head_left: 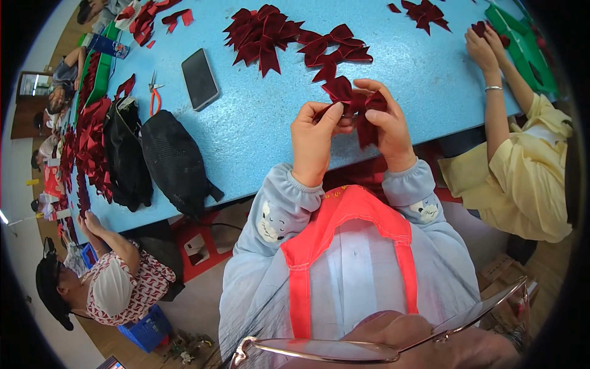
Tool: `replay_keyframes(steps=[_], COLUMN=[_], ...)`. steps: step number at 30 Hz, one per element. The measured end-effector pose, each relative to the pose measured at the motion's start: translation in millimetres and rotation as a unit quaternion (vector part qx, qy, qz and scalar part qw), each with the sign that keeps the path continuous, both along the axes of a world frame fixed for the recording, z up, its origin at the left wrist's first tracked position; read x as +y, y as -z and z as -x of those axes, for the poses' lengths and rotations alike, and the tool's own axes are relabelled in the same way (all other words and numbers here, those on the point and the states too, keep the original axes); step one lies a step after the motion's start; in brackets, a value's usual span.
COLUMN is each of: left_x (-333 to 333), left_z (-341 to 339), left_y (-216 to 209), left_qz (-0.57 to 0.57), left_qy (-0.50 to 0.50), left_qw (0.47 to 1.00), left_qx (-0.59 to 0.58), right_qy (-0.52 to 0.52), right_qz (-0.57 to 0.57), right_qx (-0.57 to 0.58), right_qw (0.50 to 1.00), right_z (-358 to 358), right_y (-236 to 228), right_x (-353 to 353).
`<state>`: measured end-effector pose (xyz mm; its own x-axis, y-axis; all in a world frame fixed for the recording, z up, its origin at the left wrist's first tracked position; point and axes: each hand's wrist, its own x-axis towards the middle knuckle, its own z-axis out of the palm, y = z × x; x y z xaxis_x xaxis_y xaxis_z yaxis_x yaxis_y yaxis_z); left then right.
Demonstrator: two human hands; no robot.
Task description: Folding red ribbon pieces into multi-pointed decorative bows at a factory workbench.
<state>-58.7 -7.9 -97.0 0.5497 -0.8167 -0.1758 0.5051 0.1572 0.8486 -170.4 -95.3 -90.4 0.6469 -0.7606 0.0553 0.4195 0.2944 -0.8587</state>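
Note:
Between my two hands, close to the table's near edge, is a dark red velvet bow (339, 90). My left hand (315, 136) pinches its left loop between thumb and fingers. On the other side, my right hand (389, 126) grips the right loop, and a ribbon tail hangs below the fingers. The middle of the bow is partly covered by my fingertips. Just beyond my hands lie a few loose bows (335, 49) of the same velvet. Left of them rises a heap of bows (261, 34).
On the blue table (246, 132) lie a black phone (200, 79), orange-handled pliers (155, 98) and black bags (174, 161). More bows (424, 15) sit farther right. A person in yellow (525, 172) works beside a green tray (519, 46). Another person (110, 277) sits at left.

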Motion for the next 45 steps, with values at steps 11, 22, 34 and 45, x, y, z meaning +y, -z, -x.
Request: replay_keyframes(steps=[11,22,34,45], left_x=[9,11,3,6], left_z=[5,8,-13,-3], left_y=[6,7,-3,-8], left_qz=[0.026,-0.021,-0.054,-0.027], left_qy=[0.056,0.105,0.087,0.094], left_qw=[0.996,0.984,0.995,0.99], left_qx=[0.063,0.145,0.011,-0.098], right_qy=[0.032,-0.009,-0.021,0.085], right_qz=[-0.04,-0.121,-0.074,0.145], right_qx=[0.046,-0.013,0.009,0.075], right_qw=[0.998,0.993,0.997,0.983], right_z=[-7,-5,1,-6], right_y=[22,23,19,27], right_x=[0,-3,-6,0])
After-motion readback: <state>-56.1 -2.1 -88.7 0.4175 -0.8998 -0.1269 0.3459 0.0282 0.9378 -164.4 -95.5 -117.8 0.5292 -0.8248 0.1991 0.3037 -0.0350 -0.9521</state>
